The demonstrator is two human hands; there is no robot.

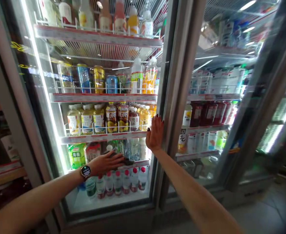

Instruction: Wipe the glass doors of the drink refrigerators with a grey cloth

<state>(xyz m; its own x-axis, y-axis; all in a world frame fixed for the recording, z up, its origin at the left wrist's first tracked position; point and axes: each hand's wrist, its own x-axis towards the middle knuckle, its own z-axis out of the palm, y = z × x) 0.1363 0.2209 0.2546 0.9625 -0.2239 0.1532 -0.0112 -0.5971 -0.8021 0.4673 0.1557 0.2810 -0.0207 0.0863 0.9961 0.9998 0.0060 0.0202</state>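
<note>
My left hand [106, 163], with a round watch [85, 172] on its wrist, reaches in front of the glass door of a lit drinks fridge. Its fingers stretch to the right over a dark, crumpled cloth [128, 161], which sticks out past the fingertips and looks pressed to the glass. Higher up and to the right, my right hand [155, 133] lies flat with fingers upward against the door's right edge, beside the metal frame [180, 84]. Nothing shows in that hand. Behind the glass, red-capped bottles [118, 182] stand below my left hand.
Shelves behind the door hold juice bottles [86, 119], cans [99, 79] and a green bag [76, 156]. To the right stands another glass door with dark red drinks [207, 113] behind it. A further shelf unit [5, 175] is at the left edge, and tiled floor [267, 208] shows lower right.
</note>
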